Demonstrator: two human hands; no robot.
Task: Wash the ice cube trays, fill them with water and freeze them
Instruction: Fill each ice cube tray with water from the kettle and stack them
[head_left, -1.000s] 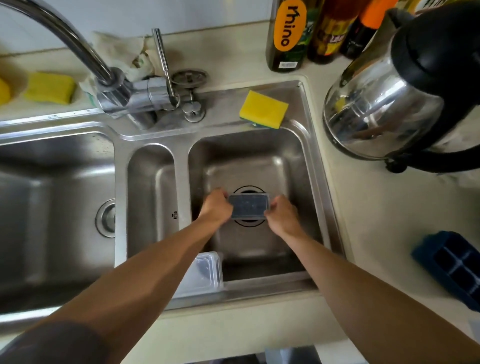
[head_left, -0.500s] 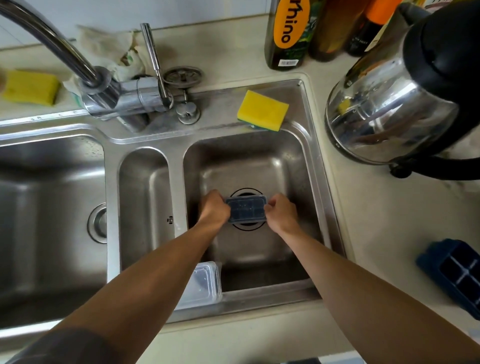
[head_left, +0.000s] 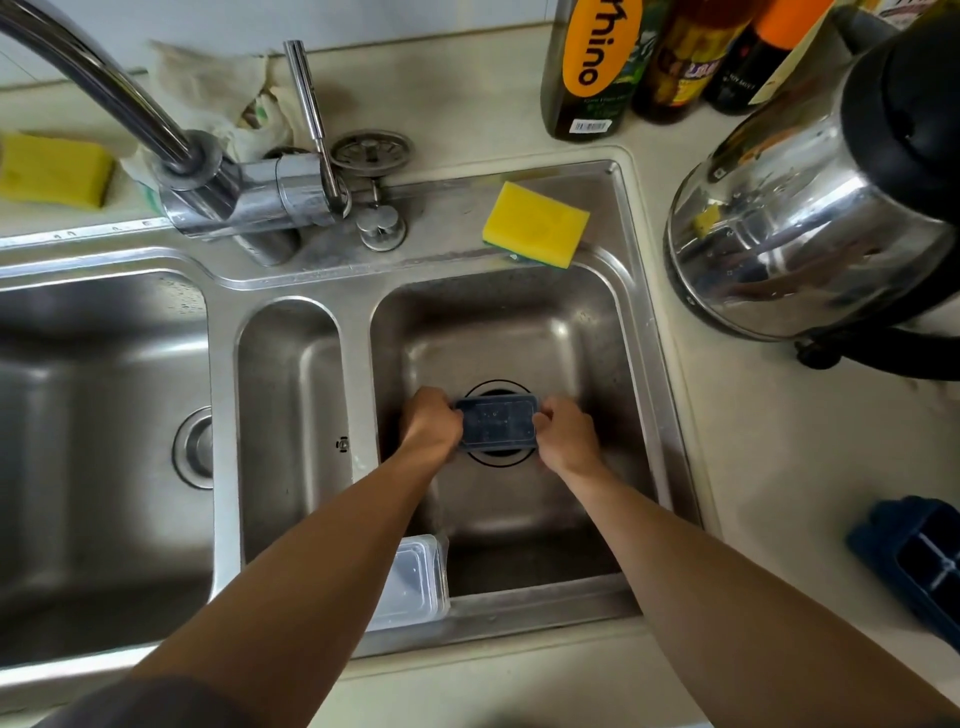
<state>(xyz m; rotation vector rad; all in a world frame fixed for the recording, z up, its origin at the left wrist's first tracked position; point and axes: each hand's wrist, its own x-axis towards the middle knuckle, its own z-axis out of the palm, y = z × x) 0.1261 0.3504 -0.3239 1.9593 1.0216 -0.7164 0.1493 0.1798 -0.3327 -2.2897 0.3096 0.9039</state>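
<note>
Left hand (head_left: 431, 423) grips the left end of the dark blue ice cube tray (head_left: 497, 421) | right hand (head_left: 566, 436) grips its right end | tray held level over the drain in the right sink basin (head_left: 587, 332) | second blue tray (head_left: 919, 561) on the counter at right | clear lid (head_left: 415, 582) at the basin's near-left corner

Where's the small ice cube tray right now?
In the head view, the small ice cube tray is inside the right-hand sink basin, over the drain, gripped at its ends by the left hand and right hand.
</note>
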